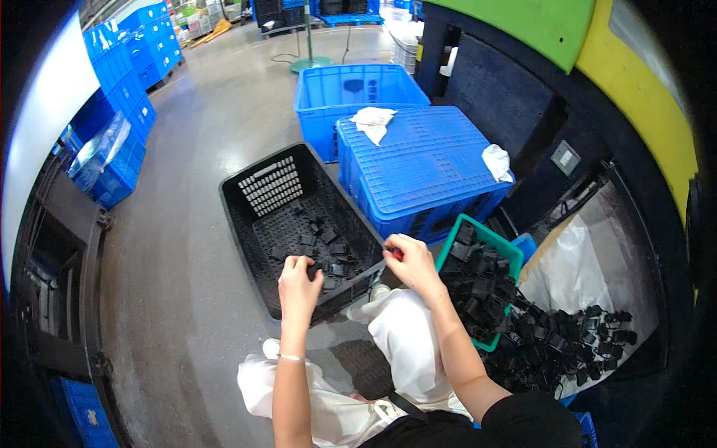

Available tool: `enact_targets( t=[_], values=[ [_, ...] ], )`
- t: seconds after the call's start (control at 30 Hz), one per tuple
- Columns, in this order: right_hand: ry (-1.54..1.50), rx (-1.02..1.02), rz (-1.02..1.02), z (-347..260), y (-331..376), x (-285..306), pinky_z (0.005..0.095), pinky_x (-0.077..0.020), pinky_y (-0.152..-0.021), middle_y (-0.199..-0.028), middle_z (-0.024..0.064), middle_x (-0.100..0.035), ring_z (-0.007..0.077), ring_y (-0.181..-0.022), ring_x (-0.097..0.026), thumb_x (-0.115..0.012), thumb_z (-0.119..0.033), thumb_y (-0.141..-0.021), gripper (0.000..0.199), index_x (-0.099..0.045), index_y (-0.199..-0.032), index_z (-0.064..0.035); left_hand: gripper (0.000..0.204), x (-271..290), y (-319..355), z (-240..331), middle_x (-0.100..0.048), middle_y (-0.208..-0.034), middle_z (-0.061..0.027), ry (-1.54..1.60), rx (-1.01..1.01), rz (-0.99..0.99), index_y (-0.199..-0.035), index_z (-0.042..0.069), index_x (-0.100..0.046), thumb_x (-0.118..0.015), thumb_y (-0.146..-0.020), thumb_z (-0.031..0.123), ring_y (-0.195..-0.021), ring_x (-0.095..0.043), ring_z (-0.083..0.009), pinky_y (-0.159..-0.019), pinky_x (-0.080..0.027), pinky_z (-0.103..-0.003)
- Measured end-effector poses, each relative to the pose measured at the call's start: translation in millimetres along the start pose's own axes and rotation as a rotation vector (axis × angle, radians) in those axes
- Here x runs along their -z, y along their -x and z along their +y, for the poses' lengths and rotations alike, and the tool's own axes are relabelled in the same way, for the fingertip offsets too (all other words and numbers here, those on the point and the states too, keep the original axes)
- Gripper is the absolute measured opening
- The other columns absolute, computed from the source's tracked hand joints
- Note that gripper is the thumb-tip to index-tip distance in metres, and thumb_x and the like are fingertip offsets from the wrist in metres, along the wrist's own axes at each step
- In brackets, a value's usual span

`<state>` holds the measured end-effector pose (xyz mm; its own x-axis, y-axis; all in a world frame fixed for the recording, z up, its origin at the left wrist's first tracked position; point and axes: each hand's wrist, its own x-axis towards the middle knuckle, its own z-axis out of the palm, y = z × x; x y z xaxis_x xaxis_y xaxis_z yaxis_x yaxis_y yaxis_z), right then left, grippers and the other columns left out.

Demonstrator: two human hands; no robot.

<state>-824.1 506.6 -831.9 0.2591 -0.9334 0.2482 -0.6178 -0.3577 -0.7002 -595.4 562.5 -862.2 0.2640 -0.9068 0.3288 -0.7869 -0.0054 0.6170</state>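
My left hand [297, 287] hangs over the near edge of a black plastic crate [246, 224], fingers curled around a small black plastic part. Several similar black parts [320, 246] lie scattered on the crate's bottom. My right hand [409, 261] is at the crate's near right corner, closed on a small tool with a red handle. Just to its right stands a green tray [493, 240] heaped with black parts [478, 284], and more of them spill over a white plastic sheet [575, 269].
An upturned blue crate [426, 160] with two white cloths on it stands behind the black crate. An open blue crate [358, 89] is farther back. Stacked blue crates [127, 82] line the left. A dark machine [523, 112] is at right. My white trousers [403, 351] are below.
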Motion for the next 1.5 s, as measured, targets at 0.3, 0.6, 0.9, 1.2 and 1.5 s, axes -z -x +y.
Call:
enact_targets(
  t=[0.3,0.6,0.9,1.2,1.5],
  values=[
    [0.656,-0.373,-0.243,188,77,61,0.0460,-0.0510,-0.084,-0.108,0.0097,-0.063,0.0333,-0.097,-0.063,-0.073,-0.029,-0.071,0.047,-0.063,-0.116,-0.0181,0.024,-58,19,-62,-0.065,-0.095,-0.0161,-0.224,0.115,-0.379,-0.098,0.006,-0.066,-0.067,-0.077,0.017,-0.092,-0.064,-0.0345,-0.080,-0.052,-0.042],
    [0.463,-0.301,-0.195,140,35,96,0.0450,-0.0511,-0.080,-0.100,0.0113,-0.065,0.0330,-0.094,-0.064,-0.075,-0.035,-0.067,0.049,-0.065,-0.108,-0.0104,0.027,-18,14,8,-0.065,-0.096,-0.0136,0.010,-0.128,-0.441,-0.106,0.007,-0.064,-0.064,-0.082,0.019,-0.092,-0.064,-0.0314,-0.081,-0.051,-0.039],
    [-0.216,0.335,-0.282,-40,1,60,0.0241,-0.0445,-0.058,-0.103,0.0060,-0.061,0.0128,-0.075,-0.057,-0.080,-0.008,-0.063,0.051,-0.063,-0.111,-0.0039,0.075,3,19,74,-0.046,-0.127,-0.0170,0.421,-0.298,-0.278,-0.132,0.004,-0.042,-0.077,-0.068,0.019,-0.120,-0.047,-0.0345,-0.100,-0.041,-0.041],
    [-0.477,0.548,-0.214,-97,-20,17,0.0263,-0.0398,-0.060,-0.093,0.0081,-0.050,0.0153,-0.070,-0.046,-0.065,-0.032,-0.083,0.040,-0.057,-0.108,-0.0008,0.042,46,5,67,-0.054,-0.099,-0.0125,0.531,-0.269,0.177,-0.097,0.004,-0.057,-0.069,-0.058,0.000,-0.095,-0.058,-0.0298,-0.081,-0.048,-0.037],
    [-0.375,0.476,-0.280,-108,-12,-8,0.0350,-0.0503,-0.060,-0.082,0.0148,-0.064,0.0297,-0.067,-0.064,-0.060,-0.014,-0.084,0.019,-0.060,-0.099,-0.0017,0.030,64,-1,46,-0.054,-0.092,-0.0115,0.507,-0.175,0.183,-0.087,0.003,-0.057,-0.066,-0.059,-0.003,-0.087,-0.057,-0.0298,-0.077,-0.047,-0.037]
  ],
)
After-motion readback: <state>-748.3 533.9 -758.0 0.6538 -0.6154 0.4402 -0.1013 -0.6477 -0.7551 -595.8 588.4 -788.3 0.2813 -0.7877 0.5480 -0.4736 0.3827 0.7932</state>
